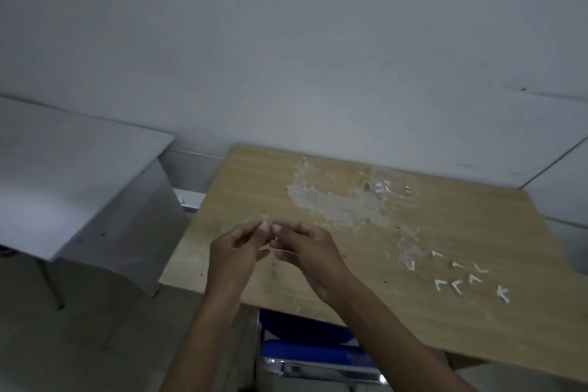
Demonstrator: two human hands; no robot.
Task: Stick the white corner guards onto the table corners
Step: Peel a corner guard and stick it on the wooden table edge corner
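Hands (234,251) (307,253) fingertips together | guards (471,280) on table (254,188) | writing unreadable

The table (261,188) is pale tan wood grain, blotched with whitish-grey residue (337,204) toward 12 o'clock. White corner guards (471,280) dot its 3 o'clock side. A blue chair (305,344) sits at 6 o'clock; a grey desk (73,175) at 9 o'clock.

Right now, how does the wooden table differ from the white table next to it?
The wooden table is tan with a grain; the white table is plain white. The wooden table carries a patch of pale residue and loose white corner guards; the white table's visible top shows nothing on it. Both hands work over the wooden table, none over the white table. Both tables stand against the same wall.
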